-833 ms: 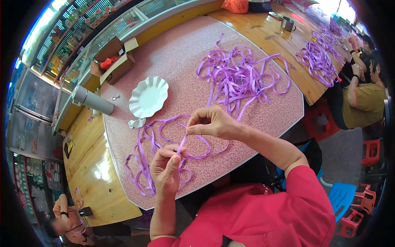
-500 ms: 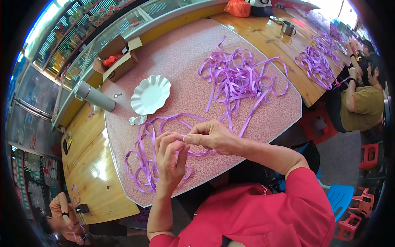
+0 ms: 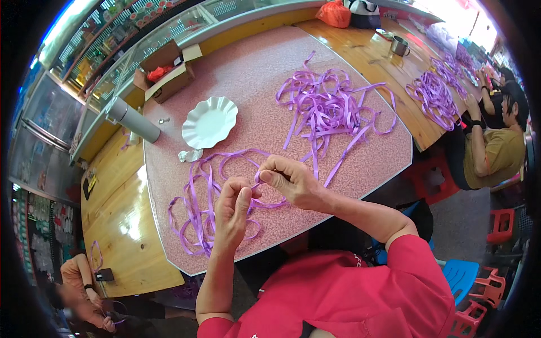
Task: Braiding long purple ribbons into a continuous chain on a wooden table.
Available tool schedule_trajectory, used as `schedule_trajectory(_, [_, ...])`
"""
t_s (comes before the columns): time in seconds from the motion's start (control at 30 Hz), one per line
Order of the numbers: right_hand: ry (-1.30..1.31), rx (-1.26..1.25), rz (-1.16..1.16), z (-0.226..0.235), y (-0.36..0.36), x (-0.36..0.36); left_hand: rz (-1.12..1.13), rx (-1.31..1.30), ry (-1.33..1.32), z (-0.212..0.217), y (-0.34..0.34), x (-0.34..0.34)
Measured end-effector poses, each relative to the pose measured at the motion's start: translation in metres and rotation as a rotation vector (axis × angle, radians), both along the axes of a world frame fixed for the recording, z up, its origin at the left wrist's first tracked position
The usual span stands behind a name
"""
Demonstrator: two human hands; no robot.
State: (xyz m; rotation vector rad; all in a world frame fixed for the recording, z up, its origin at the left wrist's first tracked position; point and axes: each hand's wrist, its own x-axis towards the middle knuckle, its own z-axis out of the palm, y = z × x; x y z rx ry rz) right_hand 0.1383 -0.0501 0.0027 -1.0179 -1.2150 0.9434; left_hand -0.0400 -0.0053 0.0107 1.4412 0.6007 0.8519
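Observation:
Above the near edge of a pink speckled table (image 3: 360, 174), a purple ribbon (image 3: 282, 203) passes between my two hands. My right hand (image 3: 296, 186) pinches it between thumb and curled fingers. Close by on the left, my left hand (image 3: 230, 211) has its thumb and bent fingers closed on the ribbon as well. Loose loops of ribbon (image 3: 189, 217) lie on the table beyond and left of my left hand. Farther off, at the right, sits a tangled heap of the same purple ribbon (image 3: 324, 104). My fingers hide the exact bit of ribbon they grip.
A white scalloped plate (image 3: 209, 123), crumpled tissue (image 3: 190, 155), a grey flask (image 3: 134, 121) and an open cardboard box (image 3: 172, 79) stand toward the far left. A metal mug (image 3: 399, 46) and more ribbon (image 3: 433, 98) are on the wooden table at right. Other people sit on both sides.
My hands have drawn a little apart; before, their fingertips met. The view has shifted slightly.

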Motion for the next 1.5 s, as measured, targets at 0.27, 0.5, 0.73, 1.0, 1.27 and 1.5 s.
schedule_trajectory(0.27, [-0.389,0.346,-0.032,0.008,0.000,0.010,-0.006,-0.101,-0.020,0.001,0.007,0.000])
schedule_trajectory(0.5, [0.291,-0.346,0.218,0.005,0.008,0.039,-0.120,-0.230,-0.146,-0.003,0.010,-0.010])
schedule_trajectory(0.73, [0.610,-0.487,0.312,0.003,0.011,0.044,-0.150,-0.413,-0.288,-0.004,0.010,-0.013])
schedule_trajectory(1.0, [0.286,-0.466,0.144,-0.002,0.006,0.008,0.163,0.381,0.016,-0.010,0.006,0.002])
schedule_trajectory(1.27, [0.327,-0.484,0.218,0.004,-0.001,0.011,0.030,1.021,0.361,0.010,0.016,0.006])
schedule_trajectory(1.5, [0.499,-0.410,0.235,-0.005,-0.001,0.005,0.098,0.854,0.308,0.001,0.012,0.008])
